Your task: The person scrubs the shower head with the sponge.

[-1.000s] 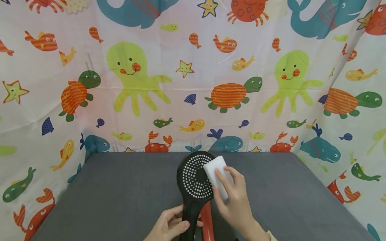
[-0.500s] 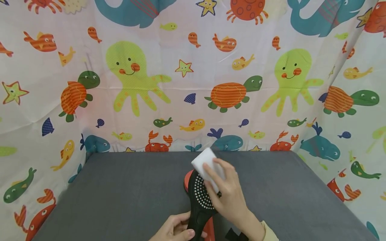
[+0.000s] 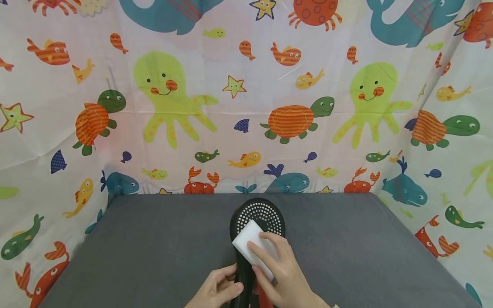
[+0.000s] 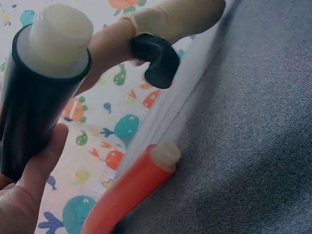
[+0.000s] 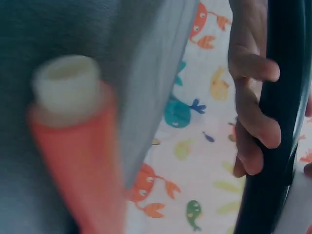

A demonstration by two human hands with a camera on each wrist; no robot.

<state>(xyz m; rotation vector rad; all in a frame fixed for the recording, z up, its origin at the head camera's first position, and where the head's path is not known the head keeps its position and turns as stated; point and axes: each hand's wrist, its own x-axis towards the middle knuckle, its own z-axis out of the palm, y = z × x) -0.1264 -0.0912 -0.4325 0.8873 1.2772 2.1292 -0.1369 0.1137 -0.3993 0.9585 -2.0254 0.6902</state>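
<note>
Around the handle of a black shower head [image 3: 242,276], my left hand [image 3: 217,287] keeps its fingers and thumb curled. The round spray face with pale nozzles points up toward the head view. My right hand [image 3: 283,271] pinches a white sponge [image 3: 250,244] and holds it over the lower part of that face, where it covers some nozzles. In the left wrist view the black handle [image 4: 29,107] ends in a whitish connector [image 4: 61,41]. Below lies a red shower head [image 3: 265,298], mostly hidden in the head view; its whitish-ended handle [image 4: 131,190] shows in the left wrist view.
A grey cloth-covered table [image 3: 161,239] spreads under the hands. Behind and at both sides hangs a white curtain [image 3: 215,137] printed with sea animals. A curved black piece [image 4: 158,61] sits at the right wrist, beside a beige sleeve [image 4: 175,22].
The sponge has gone from the right edge of the spray face, over its top, down to its lower part. The shower head tilted aside half a second ago and now faces up again.
</note>
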